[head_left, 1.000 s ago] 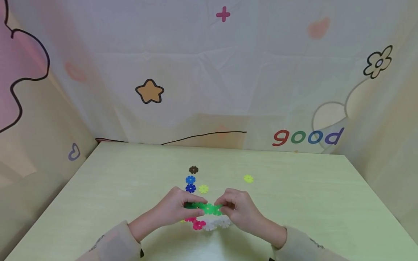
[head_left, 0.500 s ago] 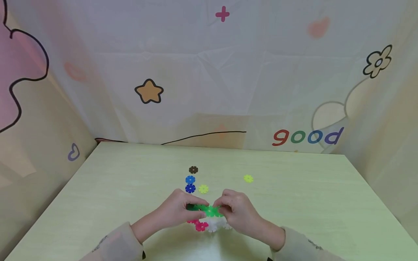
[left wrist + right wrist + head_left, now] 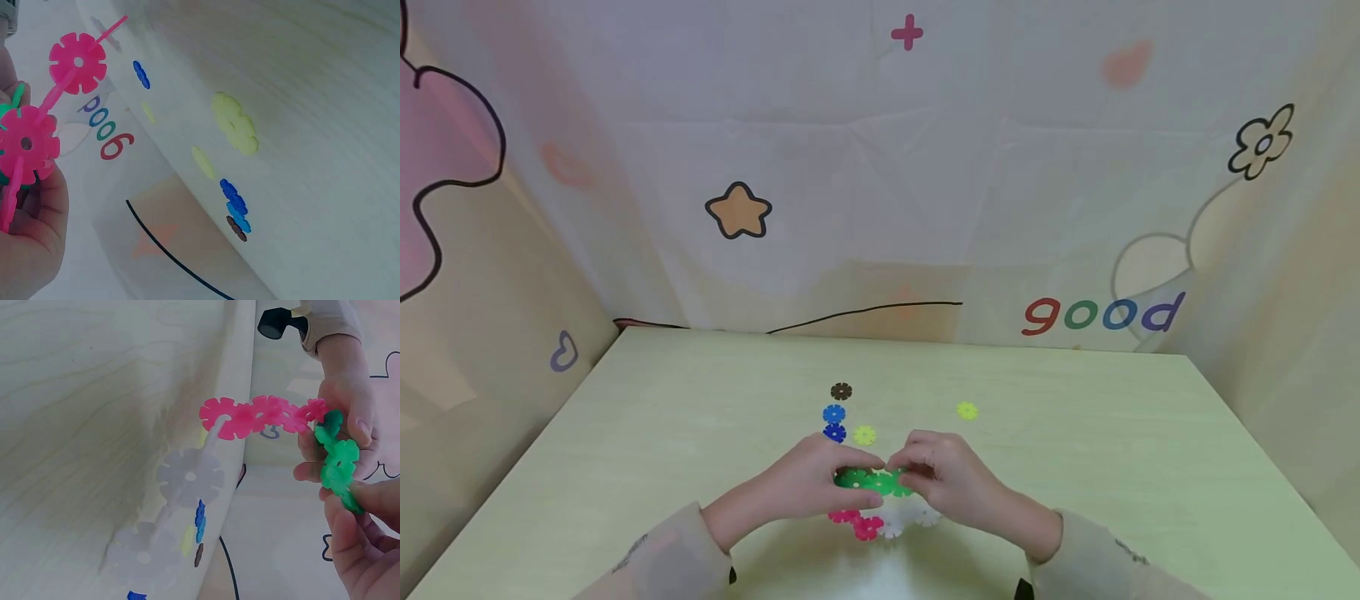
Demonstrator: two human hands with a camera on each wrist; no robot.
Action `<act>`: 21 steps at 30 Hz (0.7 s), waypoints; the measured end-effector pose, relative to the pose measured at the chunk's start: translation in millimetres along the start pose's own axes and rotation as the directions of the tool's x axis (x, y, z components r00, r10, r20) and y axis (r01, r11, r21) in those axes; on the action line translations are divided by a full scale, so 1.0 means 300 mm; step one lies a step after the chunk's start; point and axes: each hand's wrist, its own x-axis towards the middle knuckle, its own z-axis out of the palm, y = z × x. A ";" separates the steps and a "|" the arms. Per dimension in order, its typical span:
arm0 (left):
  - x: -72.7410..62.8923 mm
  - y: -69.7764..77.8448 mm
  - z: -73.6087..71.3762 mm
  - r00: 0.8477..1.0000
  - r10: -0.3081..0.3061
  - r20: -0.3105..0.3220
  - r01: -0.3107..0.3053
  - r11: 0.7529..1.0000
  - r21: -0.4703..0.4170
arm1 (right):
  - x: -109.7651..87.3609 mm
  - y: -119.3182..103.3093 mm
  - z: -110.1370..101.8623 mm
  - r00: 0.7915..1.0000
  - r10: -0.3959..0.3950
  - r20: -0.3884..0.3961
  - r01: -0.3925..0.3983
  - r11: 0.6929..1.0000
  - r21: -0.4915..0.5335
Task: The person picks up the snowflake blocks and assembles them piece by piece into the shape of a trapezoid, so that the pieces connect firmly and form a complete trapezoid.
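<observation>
A chain of slotted snowflake discs is held up between both hands, its pieces joined edge to edge. Its green discs (image 3: 872, 482) lie between my left hand (image 3: 808, 479) and my right hand (image 3: 955, 477). Fingers and thumb of the left hand hold the green part from the left. In the right wrist view, the right hand (image 3: 369, 550) pinches the end green disc (image 3: 340, 459) between thumb and fingers. Pink discs (image 3: 269, 415) run on from the green ones near the left palm, followed by translucent white discs (image 3: 190, 478) hanging lower. Fingers partly hide the green section.
Beyond the hands on the pale table (image 3: 1075, 467) lie loose discs: a brown one (image 3: 841, 391), a light blue one (image 3: 833, 413), a dark blue one (image 3: 834, 432) and a yellow one (image 3: 864, 435). Another yellow disc (image 3: 967, 411) lies farther right. A printed curtain (image 3: 850, 208) closes off the back.
The left hand has shifted slightly right, so the two hands' fingertips are closer together. The pink and white discs have swung a little right and toward the person. Loose discs stay put.
</observation>
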 end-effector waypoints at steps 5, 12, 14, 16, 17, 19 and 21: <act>0.011 0.008 0.004 0.999 -0.022 0.039 0.021 0.999 0.034 | 0.005 0.002 -0.014 0.999 -0.042 0.019 0.041 0.999 0.014; 0.008 -0.004 -0.005 1.000 -0.021 0.023 0.018 0.995 0.103 | 0.019 0.062 -0.099 0.992 0.096 0.083 -0.103 0.991 0.086; 0.004 -0.011 -0.013 0.999 -0.044 0.012 0.042 0.992 0.118 | 0.028 0.105 -0.132 0.979 0.190 0.074 -0.195 0.978 0.068; -0.001 -0.019 -0.020 0.998 -0.061 0.003 0.060 0.991 0.120 | 0.036 0.161 -0.159 0.954 0.295 0.053 -0.297 0.954 0.042; -0.003 -0.022 -0.024 0.998 -0.064 -0.001 0.064 0.991 0.120 | 0.039 0.191 -0.174 0.939 0.341 0.046 -0.343 0.939 0.031; -0.007 -0.027 -0.030 0.998 -0.057 -0.007 0.057 0.991 0.120 | 0.044 0.258 -0.195 0.906 0.423 0.030 -0.424 0.906 0.019; -0.009 -0.032 -0.032 0.999 -0.044 -0.013 0.045 0.992 0.116 | 0.046 0.323 -0.208 0.873 0.488 0.014 -0.488 0.873 0.010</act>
